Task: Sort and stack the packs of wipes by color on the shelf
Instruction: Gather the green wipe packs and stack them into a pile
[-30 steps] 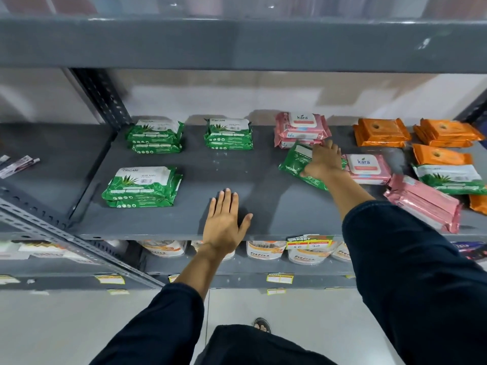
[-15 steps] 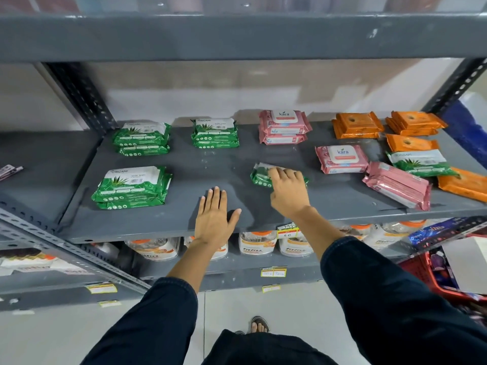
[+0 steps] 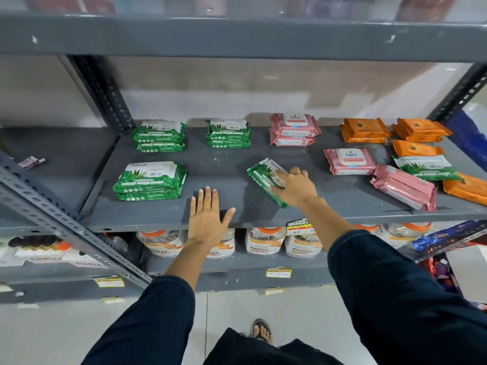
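Note:
My right hand (image 3: 296,187) grips a green pack of wipes (image 3: 263,175) tilted over the middle of the grey shelf (image 3: 232,159). My left hand (image 3: 208,216) lies flat and open on the shelf's front edge. Three green stacks sit on the left: front left (image 3: 150,180), back left (image 3: 159,135), back middle (image 3: 228,133). A pink stack (image 3: 293,129) stands at the back, a single pink pack (image 3: 349,161) to its right, and tilted pink packs (image 3: 403,187) at the front right. Orange packs (image 3: 365,129) (image 3: 419,129) fill the back right. One green pack (image 3: 425,167) lies among them.
The upper shelf's steel beam (image 3: 237,38) hangs low over the work area. Perforated uprights (image 3: 102,93) stand at the back left and back right. Jars (image 3: 266,241) fill the shelf below. Another orange pack (image 3: 466,188) lies at the far right edge.
My right hand has carried the green pack leftward from beside the pink packs toward the shelf's middle. My left hand has stayed flat on the front edge.

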Motion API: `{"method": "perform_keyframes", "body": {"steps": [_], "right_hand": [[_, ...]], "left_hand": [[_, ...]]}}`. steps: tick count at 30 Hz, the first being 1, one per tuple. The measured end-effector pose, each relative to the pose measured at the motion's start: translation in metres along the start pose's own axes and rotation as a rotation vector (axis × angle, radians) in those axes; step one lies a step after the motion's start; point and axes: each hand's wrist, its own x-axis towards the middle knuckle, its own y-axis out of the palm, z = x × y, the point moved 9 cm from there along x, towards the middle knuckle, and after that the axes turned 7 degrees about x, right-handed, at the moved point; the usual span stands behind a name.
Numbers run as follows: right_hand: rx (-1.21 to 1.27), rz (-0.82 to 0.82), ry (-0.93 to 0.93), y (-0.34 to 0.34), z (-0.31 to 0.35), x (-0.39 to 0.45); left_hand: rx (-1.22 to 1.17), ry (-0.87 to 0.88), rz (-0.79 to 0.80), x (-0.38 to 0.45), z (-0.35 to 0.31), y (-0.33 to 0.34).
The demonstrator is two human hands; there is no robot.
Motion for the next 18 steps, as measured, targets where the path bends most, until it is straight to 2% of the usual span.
{"method": "perform_keyframes", "body": {"steps": [6,10,12,15,18], "right_hand": [[-0.033,0.079,-0.173,0.016,0.067,-0.008],[-0.172,0.053,-0.299,0.018,0.095,-0.011],[-0.141,0.081,-0.352,0.024,0.104,-0.011],[-0.035,0.114,-0.356,0.037,0.108,-0.010],[0.001,0.050,-0.296,0.044,0.109,-0.008]], "left_hand": [[-0.012,-0.019,0.003,-0.010,0.018,0.002],[-0.016,-0.021,0.024,-0.012,0.026,0.006],[-0.029,-0.023,0.021,-0.013,0.027,0.006],[-0.055,-0.047,0.023,-0.013,0.029,0.007],[-0.067,-0.083,0.026,-0.014,0.034,0.009]]}}
